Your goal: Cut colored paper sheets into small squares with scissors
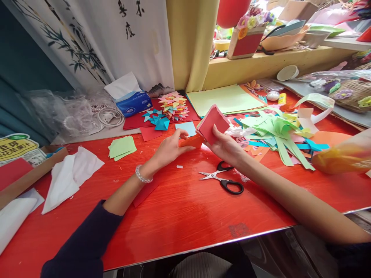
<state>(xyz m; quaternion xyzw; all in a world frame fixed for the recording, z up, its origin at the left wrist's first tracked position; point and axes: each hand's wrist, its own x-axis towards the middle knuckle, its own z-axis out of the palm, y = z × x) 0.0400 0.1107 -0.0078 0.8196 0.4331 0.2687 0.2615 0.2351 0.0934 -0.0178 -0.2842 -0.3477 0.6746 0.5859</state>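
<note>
My right hand (224, 146) grips a small stack of square paper sheets (213, 122), a pinkish-red one on the face, tilted up above the table. Its thumb presses on the face of the stack. Close by on its left, my left hand (168, 150), with a clear bead bracelet at the wrist, has an orange paper square (191, 142) between thumb and fingers. A light blue square (186, 129) lies just behind it. Below my right hand rest scissors (217, 176) with black handles, blades slightly apart. Green squares (122, 148) and a red square (150, 134) lie to the left.
Paper strips and scraps (275, 135) heap at the right. Behind are large paper sheets (226, 99), a folded-paper piece (174, 106), blue folded pieces (158, 119) and a tissue pack (133, 103). White tissues (69, 173) lie left. The red table (174, 224) ends in front.
</note>
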